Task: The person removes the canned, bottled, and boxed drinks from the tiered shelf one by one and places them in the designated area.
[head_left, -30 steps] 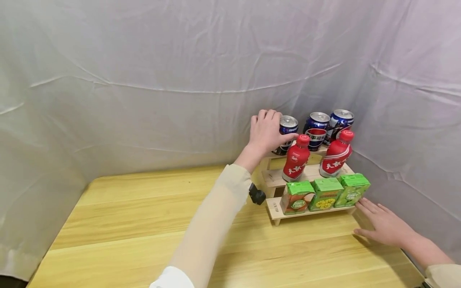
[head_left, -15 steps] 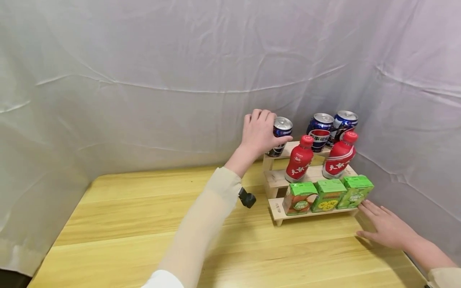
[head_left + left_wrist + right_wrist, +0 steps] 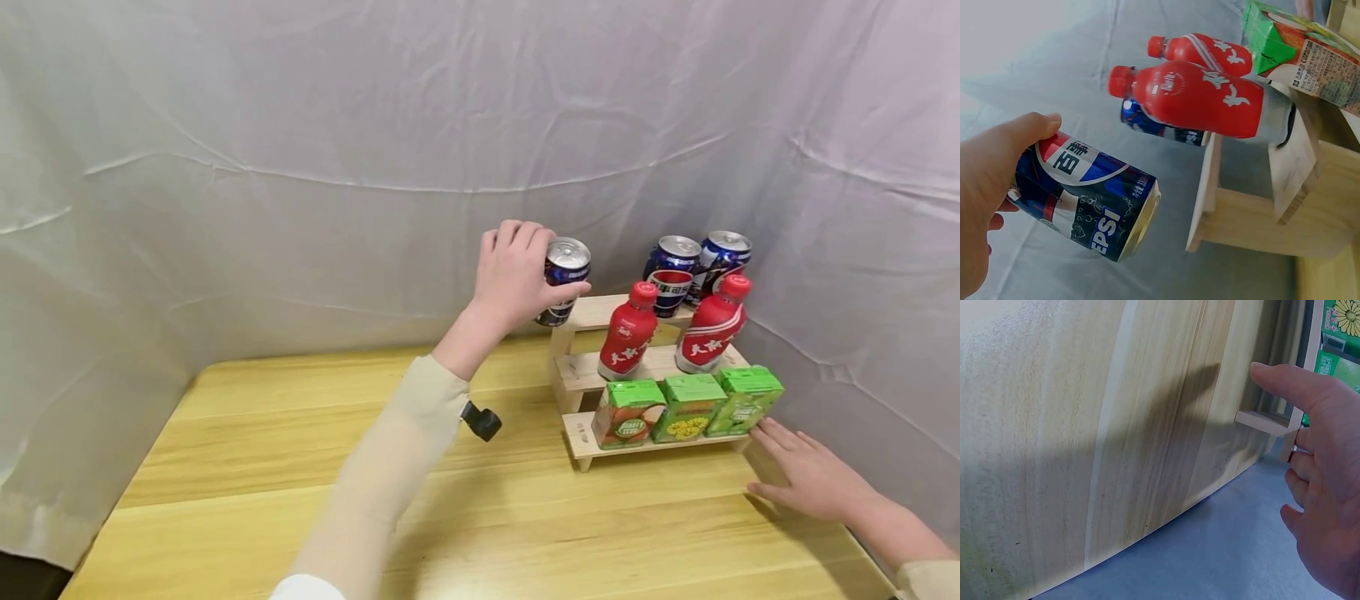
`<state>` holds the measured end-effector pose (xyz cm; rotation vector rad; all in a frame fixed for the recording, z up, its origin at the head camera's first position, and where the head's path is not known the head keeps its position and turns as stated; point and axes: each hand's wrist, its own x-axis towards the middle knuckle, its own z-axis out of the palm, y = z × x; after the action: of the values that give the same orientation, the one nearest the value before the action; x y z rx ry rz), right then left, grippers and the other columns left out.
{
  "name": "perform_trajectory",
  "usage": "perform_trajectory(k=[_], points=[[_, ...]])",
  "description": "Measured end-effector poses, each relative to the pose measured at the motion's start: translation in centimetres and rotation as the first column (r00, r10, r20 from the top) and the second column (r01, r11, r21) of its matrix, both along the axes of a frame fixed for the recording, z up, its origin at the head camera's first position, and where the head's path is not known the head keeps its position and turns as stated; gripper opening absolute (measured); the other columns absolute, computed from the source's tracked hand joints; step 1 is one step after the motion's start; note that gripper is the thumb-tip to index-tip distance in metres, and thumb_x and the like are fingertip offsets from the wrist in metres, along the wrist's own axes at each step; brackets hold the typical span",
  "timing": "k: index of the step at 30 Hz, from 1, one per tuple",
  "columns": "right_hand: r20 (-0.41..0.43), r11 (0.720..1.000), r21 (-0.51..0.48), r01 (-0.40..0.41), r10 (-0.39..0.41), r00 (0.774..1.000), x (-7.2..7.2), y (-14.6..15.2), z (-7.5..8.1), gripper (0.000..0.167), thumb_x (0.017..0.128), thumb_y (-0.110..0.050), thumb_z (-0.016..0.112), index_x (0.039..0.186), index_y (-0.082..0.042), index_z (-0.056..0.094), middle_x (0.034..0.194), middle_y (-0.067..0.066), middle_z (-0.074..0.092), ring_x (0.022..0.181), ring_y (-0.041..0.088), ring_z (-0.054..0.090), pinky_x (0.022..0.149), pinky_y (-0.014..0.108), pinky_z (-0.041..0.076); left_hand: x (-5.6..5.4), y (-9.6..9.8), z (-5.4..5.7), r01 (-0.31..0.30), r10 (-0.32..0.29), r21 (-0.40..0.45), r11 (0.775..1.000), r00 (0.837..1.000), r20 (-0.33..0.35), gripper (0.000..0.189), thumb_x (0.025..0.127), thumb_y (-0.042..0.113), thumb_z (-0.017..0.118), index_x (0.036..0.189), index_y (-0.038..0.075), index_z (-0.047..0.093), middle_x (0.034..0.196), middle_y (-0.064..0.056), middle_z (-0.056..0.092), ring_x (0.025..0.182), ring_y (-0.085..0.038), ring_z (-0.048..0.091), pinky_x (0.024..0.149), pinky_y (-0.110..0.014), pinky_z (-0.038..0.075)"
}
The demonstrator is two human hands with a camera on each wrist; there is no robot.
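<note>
My left hand (image 3: 513, 271) grips a dark blue Pepsi can (image 3: 567, 265) by its side, thumb toward the front. In the left wrist view the can (image 3: 1085, 194) is tilted, its base apart from the wooden tiered shelf (image 3: 576, 372). My right hand (image 3: 806, 471) lies low at the shelf's front right end, fingers extended by the bottom step. In the right wrist view its fingers are near a shelf leg (image 3: 1263, 422); whether they touch it I cannot tell. Two more cans, one a Pepsi can (image 3: 670, 279), stand on the top step.
Two red bottles (image 3: 630, 333) stand on the middle step, with a gap between them. Green juice boxes (image 3: 632, 414) line the bottom step. Grey cloth (image 3: 337, 233) hangs behind and at both sides of the wooden table (image 3: 262, 467).
My left hand has carried the Pepsi can leftward along the top step and off its left end. The right hand stays by the shelf's right end. The head view has shifted slightly.
</note>
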<state>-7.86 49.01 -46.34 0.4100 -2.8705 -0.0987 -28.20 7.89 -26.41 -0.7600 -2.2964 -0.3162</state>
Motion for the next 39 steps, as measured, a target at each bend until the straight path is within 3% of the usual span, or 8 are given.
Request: perform_trajectory(k=[8,16,23,29,39], points=[[-0.008,1.0,0.006,0.004,-0.004,1.0,0.0,0.2,-0.2,0.086,0.074,-0.042,0.078,0.133,0.013,0.048,0.135,0.036,0.048,0.139,-0.007,-0.019,0.11,0.018,-0.021,1.0,-3.1,1.2,0.021,-0.02,0.038,0.999,0.999,-0.025,0.074,0.07,0.077,0.065,0.114,0.018,0.061,0.121,0.002,0.06,0.114,-0.02,0.045,0.094,-0.04,0.034],[-0.05,0.999,0.014,-0.029,0.03,0.998,-0.2,0.3,-0.4,0.086,0.071,-0.041,0.08,0.13,0.014,0.05,0.135,0.035,0.049,0.133,-0.013,-0.021,0.11,0.016,-0.021,1.4,-6.7,1.3,0.018,-0.015,0.054,0.998,0.999,-0.047,0.073,0.068,0.074,0.069,0.111,0.016,0.061,0.119,0.0,0.06,0.113,-0.022,0.046,0.094,-0.042,0.033],[-0.027,1.0,0.01,-0.019,0.02,0.999,0.0,0.2,-0.4,0.086,0.073,-0.04,0.079,0.133,0.013,0.047,0.138,0.034,0.046,0.137,-0.009,-0.02,0.11,0.016,-0.021,1.5,-10.6,0.6,-0.004,0.007,0.041,0.999,0.997,-0.07,0.074,0.067,0.074,0.07,0.11,0.014,0.062,0.117,-0.003,0.061,0.112,-0.024,0.047,0.094,-0.044,0.033],[-0.039,0.999,0.022,-0.027,0.028,0.999,0.1,0.1,-0.3,0.086,0.072,-0.041,0.079,0.132,0.013,0.048,0.137,0.034,0.048,0.132,-0.014,-0.023,0.109,0.015,-0.021,1.8,-13.6,-0.2,-0.009,0.014,0.043,0.999,0.994,-0.111,0.075,0.065,0.072,0.072,0.107,0.01,0.063,0.112,-0.006,0.063,0.109,-0.027,0.049,0.091,-0.046,0.033],[-0.039,1.0,0.024,-0.019,0.02,0.999,0.1,0.3,-0.4,0.086,0.073,-0.042,0.079,0.133,0.012,0.048,0.137,0.033,0.048,0.137,-0.009,-0.02,0.11,0.016,-0.021,2.1,-17.8,-1.9,-0.066,0.068,0.042,0.997,0.997,-0.044,0.073,0.065,0.069,0.073,0.105,0.009,0.062,0.111,-0.007,0.061,0.107,-0.029,0.047,0.09,-0.049,0.031]])
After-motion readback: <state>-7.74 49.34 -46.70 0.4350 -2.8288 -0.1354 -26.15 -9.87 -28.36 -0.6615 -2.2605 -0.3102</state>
